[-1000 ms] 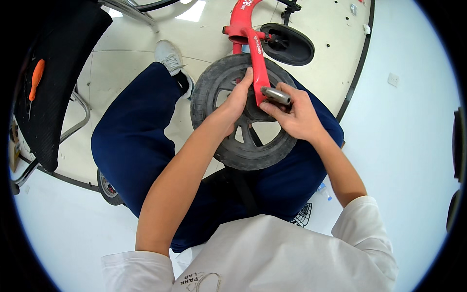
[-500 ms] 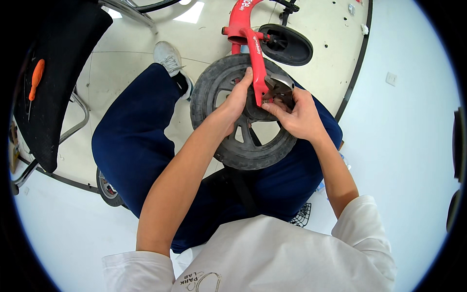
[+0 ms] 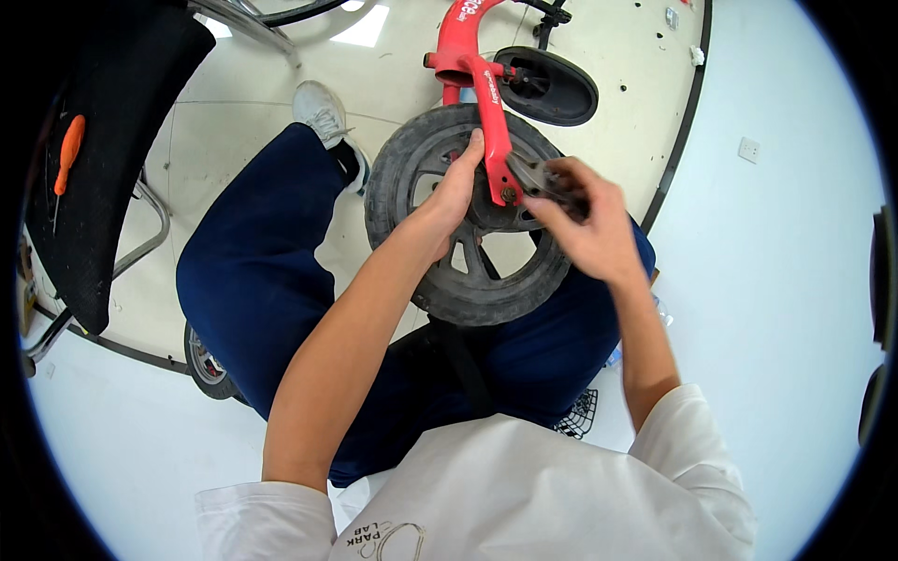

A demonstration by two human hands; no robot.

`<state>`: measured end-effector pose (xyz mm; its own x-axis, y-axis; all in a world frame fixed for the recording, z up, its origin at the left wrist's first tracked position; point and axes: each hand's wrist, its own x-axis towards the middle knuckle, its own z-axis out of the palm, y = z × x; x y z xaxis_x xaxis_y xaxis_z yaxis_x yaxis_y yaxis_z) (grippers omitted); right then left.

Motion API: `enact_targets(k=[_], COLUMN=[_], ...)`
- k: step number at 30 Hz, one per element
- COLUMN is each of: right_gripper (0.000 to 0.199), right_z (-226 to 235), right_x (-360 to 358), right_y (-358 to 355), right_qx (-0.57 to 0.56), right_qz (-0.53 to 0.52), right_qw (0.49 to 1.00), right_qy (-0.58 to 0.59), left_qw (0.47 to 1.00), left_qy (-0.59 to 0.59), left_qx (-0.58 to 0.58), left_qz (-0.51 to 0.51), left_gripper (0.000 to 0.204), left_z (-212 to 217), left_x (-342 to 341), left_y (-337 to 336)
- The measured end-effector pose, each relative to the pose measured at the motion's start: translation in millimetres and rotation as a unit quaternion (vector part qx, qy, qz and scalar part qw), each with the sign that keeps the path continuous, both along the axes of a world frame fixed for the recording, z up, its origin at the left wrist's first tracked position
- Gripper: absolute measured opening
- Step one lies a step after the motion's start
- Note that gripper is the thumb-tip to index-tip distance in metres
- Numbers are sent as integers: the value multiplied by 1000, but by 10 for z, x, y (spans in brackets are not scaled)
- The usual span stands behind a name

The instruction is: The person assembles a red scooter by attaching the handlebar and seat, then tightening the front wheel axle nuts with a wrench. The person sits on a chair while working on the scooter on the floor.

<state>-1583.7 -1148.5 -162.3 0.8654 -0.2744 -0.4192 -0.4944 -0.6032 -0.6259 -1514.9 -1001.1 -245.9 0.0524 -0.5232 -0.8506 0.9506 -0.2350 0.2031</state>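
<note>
A black spoked wheel [image 3: 402, 178] rests tilted over my lap, with one leg of a red frame [image 3: 493, 117] lying across it. My left hand [image 3: 456, 192] is closed round the wheel beside that leg, thumb on top and the other fingers mostly hidden. At the leg's lower end a dark nut [image 3: 508, 195] shows at the hub. Just right of it, my right hand [image 3: 594, 220] is closed on a grey metal part [image 3: 535, 178] with a bracket-like look; motion blur and the fingers hide much of it.
A black oval saddle-like piece [image 3: 550, 86] lies beyond the wheel. At the left, an orange-handled screwdriver [image 3: 70, 154] lies on a black chair seat [image 3: 122, 112]. Another small wheel [image 3: 208, 365] is by my left leg, and a black wire basket [image 3: 580, 414] at the lower right.
My right hand has drawn slightly right, away from the end of the red leg, with the metal part turned in it. The nut there now shows. My left hand stays on the wheel.
</note>
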Motion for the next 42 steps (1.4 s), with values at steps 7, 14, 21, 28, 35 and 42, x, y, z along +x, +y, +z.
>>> enact_targets(k=[7,14,21,28,35,42], right_gripper=[42,41,44,47,43,36], right_z=[79,-159,-228,-290,-400,-350], right_x=[285,637,861,529,317,253], right_y=[-581,-678,-687,-452,-407,-345], right_qx=[9,42,45,207,203,167], right_qz=[301,417,494,299,279,201], right_qw=[954,908,868,931,937,965], right_qy=[-4,-5,-5,26,-54,-12], left_qw=[1000,1000,999,997,996,997], left_qy=[15,18,-4,-31,3,-6], left_qx=[12,8,7,10,32,8], left_qz=[-7,-4,-52,-66,-85,-78], left_gripper=[77,75,79,83,86,86], left_z=[41,43,48,75,72,39], left_x=[28,24,56,53,49,50], left_y=[-15,-20,-56,-92,-88,-71])
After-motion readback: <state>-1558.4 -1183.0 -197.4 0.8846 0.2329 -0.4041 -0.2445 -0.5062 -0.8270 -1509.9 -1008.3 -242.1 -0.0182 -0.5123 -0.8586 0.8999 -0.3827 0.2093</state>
